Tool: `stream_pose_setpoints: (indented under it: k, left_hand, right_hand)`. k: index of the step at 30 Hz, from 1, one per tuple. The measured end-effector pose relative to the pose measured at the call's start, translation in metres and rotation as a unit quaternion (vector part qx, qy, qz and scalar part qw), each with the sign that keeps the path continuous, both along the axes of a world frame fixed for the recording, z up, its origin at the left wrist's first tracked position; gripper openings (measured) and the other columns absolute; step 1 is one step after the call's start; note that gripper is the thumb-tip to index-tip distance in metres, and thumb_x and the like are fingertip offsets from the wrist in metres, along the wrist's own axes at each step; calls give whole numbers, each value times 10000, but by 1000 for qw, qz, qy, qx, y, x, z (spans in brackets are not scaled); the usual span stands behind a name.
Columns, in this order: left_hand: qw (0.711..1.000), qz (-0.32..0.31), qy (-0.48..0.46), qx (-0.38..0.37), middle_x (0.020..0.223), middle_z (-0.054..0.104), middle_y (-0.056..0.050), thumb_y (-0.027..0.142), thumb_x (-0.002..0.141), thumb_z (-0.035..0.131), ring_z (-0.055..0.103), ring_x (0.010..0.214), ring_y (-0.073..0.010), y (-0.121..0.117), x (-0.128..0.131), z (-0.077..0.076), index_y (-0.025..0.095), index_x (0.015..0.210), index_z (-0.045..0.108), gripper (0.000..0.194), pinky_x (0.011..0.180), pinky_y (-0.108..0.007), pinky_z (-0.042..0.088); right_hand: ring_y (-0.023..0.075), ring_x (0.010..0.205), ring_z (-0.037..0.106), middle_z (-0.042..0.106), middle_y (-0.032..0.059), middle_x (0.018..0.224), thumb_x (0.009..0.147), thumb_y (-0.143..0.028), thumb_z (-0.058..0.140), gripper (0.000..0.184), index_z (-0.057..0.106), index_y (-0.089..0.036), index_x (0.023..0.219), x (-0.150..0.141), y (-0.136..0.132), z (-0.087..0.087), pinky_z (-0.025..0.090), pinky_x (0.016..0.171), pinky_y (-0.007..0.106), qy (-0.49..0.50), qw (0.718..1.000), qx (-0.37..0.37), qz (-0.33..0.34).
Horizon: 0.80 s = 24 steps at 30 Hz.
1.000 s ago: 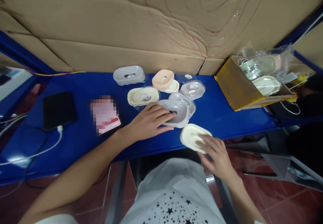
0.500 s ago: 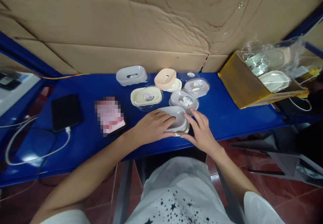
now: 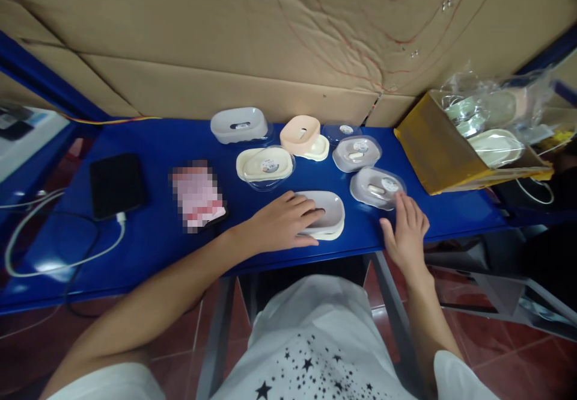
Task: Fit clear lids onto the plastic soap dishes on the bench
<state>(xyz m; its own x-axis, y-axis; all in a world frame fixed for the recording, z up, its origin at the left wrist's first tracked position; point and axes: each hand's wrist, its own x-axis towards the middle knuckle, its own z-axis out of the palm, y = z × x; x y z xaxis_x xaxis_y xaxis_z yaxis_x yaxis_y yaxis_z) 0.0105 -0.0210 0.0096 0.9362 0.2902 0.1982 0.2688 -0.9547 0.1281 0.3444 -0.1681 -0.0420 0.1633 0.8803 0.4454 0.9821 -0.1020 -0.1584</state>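
Note:
My left hand [image 3: 288,222] grips a grey oval soap dish [image 3: 331,210] near the table's front edge, fingers over its inside and thumb along the near side. Under that dish the rim of a cream one [image 3: 332,236] shows. To the right, my right hand [image 3: 408,231] has its fingers apart, fingertips at the near right edge of a grey soap dish with a clear lid [image 3: 377,188]. Behind it lies a similar lidded grey dish [image 3: 357,153]. A cream dish with a clear lid askew [image 3: 264,166] is beyond my left hand.
A grey dish [image 3: 238,126], a peach dish [image 3: 300,135] and a clear lid [image 3: 341,134] lie along the back. A phone with a blurred screen [image 3: 198,195] and a black cabled device [image 3: 117,184] are left. An open cardboard box [image 3: 428,147] with wrapped dishes stands right.
My right hand has moved from the front grey dish to the right. The nearest lidded grey dish has shifted right with it. My left hand stays on the front dish.

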Motion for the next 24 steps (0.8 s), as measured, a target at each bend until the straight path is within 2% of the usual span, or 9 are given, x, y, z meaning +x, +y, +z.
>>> stream_pose_setpoints:
  k: [2,3,6,8,9,12,15,19,24]
  left_hand:
    - [999,10,-23,-42,1362,718,-119,550,1011,782,661,1229,-314,5,-7,5,230,1463,658,568,1094,-445,445]
    - [997,20,-33,-65,1435,683,-123,548,982,809,637,1303,-335,10,-12,8,245,1473,648,598,1144,-469,438]
    - [989,60,-37,-132,1675,507,-155,548,878,893,490,1537,-412,25,-28,13,259,1517,588,765,1237,-537,421]
    - [982,70,-21,-174,1678,513,-161,529,871,898,510,1537,-402,33,-35,15,252,1522,554,787,1214,-523,468]
    - [979,68,-15,-191,1644,553,-150,503,889,884,558,1499,-375,36,-37,15,253,1512,550,750,1190,-496,496]
    - [977,53,-26,-206,1582,612,-116,414,929,837,649,1402,-309,35,-34,14,257,1451,586,600,1150,-432,537]
    - [983,47,-39,-172,1633,564,-129,362,917,830,647,1408,-326,26,-27,11,246,1391,636,525,1161,-452,539]
    - [989,43,-15,-141,1640,531,-134,314,912,832,671,1342,-334,19,-24,4,234,1283,671,412,1117,-465,557]
    - [988,53,-15,-143,1628,531,-126,387,942,815,676,1329,-325,25,-24,0,234,1228,667,356,1068,-440,580]
  right_hand:
    - [473,1639,379,391,245,1785,1149,-530,447,730,258,-240,1791,1,1,5,319,1263,738,8,999,30,-22]
    - [469,1658,356,355,237,1806,1147,-532,461,735,249,-257,1794,-3,5,9,319,1272,737,17,999,34,0]
    - [425,1702,309,291,179,1850,1123,-550,560,764,261,-326,1789,-27,22,19,329,1314,695,53,983,-22,176]
    - [397,1706,322,294,162,1854,1097,-570,629,779,316,-335,1771,-45,35,21,374,1317,661,82,954,-69,281]
    - [381,1695,354,316,157,1847,1091,-567,648,761,357,-335,1755,-52,40,21,409,1309,641,98,943,-81,308]
    - [346,1636,471,431,133,1793,1087,-512,682,617,521,-344,1659,-61,44,16,495,1280,585,141,935,-75,317]
    - [369,1626,484,463,144,1767,1059,-490,737,542,616,-324,1560,-58,34,11,491,1288,616,142,942,-51,300]
    - [381,1625,483,439,166,1783,1068,-475,726,511,616,-297,1535,-57,24,12,505,1270,625,123,943,-70,302]
    - [361,1625,487,397,167,1810,1103,-444,670,473,600,-275,1540,-58,35,21,536,1246,567,117,940,-106,301]
